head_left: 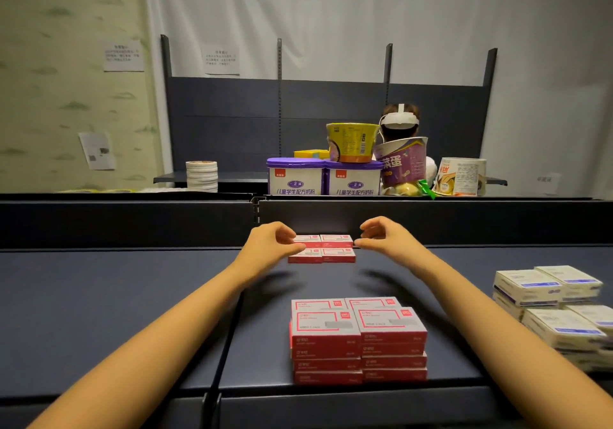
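At the back of the dark shelf sits a low stack of small red-and-white boxes, two layers high. My left hand pinches the stack's left end, fingers on top and thumb on the front. My right hand is at its right end, with the thumb tip touching the edge and the curved fingers lifted clear of the top. A taller stack of the same red-and-white boxes stands at the shelf's front edge, between my forearms.
White-and-blue boxes are piled at the front right. A dark back panel rises behind the rear stack. Beyond it stand purple-lidded tubs, noodle cups, stacked white discs and a person wearing a headset.
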`<state>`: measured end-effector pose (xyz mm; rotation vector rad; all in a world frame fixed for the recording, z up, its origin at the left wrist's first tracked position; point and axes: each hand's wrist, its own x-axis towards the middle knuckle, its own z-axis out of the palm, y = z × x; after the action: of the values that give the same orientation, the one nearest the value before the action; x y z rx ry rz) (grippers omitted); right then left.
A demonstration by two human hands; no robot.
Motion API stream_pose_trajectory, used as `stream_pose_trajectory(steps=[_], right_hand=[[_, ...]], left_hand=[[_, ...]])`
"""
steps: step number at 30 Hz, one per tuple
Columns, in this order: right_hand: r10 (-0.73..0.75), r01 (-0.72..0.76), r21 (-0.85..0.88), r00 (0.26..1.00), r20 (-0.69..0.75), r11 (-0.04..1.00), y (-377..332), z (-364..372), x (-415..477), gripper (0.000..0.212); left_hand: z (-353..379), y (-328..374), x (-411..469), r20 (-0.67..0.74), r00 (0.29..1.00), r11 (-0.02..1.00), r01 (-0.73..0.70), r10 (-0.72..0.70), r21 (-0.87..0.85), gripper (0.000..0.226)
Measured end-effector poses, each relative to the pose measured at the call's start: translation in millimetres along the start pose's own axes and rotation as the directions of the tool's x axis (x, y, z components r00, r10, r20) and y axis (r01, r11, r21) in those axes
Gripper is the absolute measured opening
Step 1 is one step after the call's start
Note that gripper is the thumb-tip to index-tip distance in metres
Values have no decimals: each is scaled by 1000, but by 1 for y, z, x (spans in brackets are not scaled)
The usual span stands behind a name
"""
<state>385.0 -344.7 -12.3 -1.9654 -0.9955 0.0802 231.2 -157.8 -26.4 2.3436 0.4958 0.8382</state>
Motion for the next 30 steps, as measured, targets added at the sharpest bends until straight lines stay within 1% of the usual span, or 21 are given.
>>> stream_pose_trajectory(steps=[4,6,8,10,12,14,17,20,23,27,30], right_hand=[[-116,114,24,989,90,993,-24,-21,-68,20],[-137,140,-7,979,151,990,-26,-30,-100,17],[-112,119,-20,967,230,993,-23,-38,-124,24],[-86,99,-27,950,302,995,-19,-43,-138,36],[-83,103,-38,935,345,994,-15,-46,-146,39],[-83,104,-41,932,354,994,-12,-47,-151,44],[-86,95,-10,939,332,995,-9,-47,-153,53],[-74,69,27,946,315,997,-9,-46,-154,44],[-67,51,59,952,299,997,-11,-44,-155,41],[-73,53,84,964,256,995,-9,-41,-157,41],[-88,63,117,970,225,991,-7,-40,-157,40]], left_hand=[[-31,35,-59,86,994,992,-55,66,-115,21],[-42,45,-90,157,984,987,-64,87,-147,14],[-49,49,-114,226,970,983,-54,94,-176,9],[-52,50,-130,288,954,983,-37,88,-177,14],[-51,51,-139,340,938,989,-21,70,-146,20],[-50,52,-143,373,926,991,-9,59,-135,25],[-49,50,-143,377,924,992,-21,66,-122,28],[-50,51,-142,365,929,990,-13,64,-141,25],[-50,52,-134,338,940,976,21,56,-218,24],[-46,52,-96,221,975,977,19,30,-214,33],[-40,47,-52,198,980,972,35,12,-234,36]])
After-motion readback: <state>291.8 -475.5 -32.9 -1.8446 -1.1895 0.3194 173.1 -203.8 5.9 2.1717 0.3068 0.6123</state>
